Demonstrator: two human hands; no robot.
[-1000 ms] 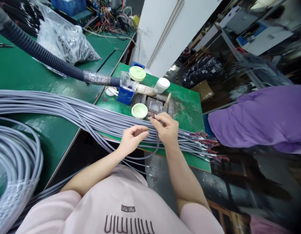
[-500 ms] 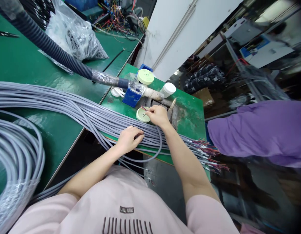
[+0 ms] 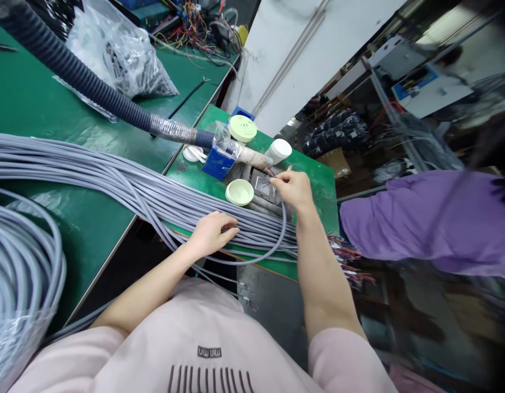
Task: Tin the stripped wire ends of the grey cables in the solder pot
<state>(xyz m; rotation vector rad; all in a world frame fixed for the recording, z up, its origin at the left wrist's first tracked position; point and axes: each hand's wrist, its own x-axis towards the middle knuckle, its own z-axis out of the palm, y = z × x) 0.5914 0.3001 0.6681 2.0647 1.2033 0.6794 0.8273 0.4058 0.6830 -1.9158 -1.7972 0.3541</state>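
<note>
My right hand (image 3: 293, 190) pinches the end of a grey cable (image 3: 283, 232), its thin stripped wires fanning out over a small metal block (image 3: 264, 185). From there the cable loops down toward my body. My left hand (image 3: 214, 233) rests on the thick bundle of grey cables (image 3: 170, 196), fingers loosely spread and thumb apart. Between the hands and the hose sits a small open pale-green tub (image 3: 240, 192). Many coloured wire ends (image 3: 346, 256) stick out at the bundle's right end.
A ribbed hose (image 3: 101, 90) crosses from the upper left to a pale nozzle by a blue box (image 3: 218, 162). Behind stand a pale-green lid (image 3: 242, 128) and a white jar (image 3: 280, 150). Coiled cable (image 3: 23, 273) lies left. A person in a purple top (image 3: 424, 215) is at right.
My right hand has moved right, carrying the cable end from over the pale-green tub to over the metal block. My left hand stays on the bundle.
</note>
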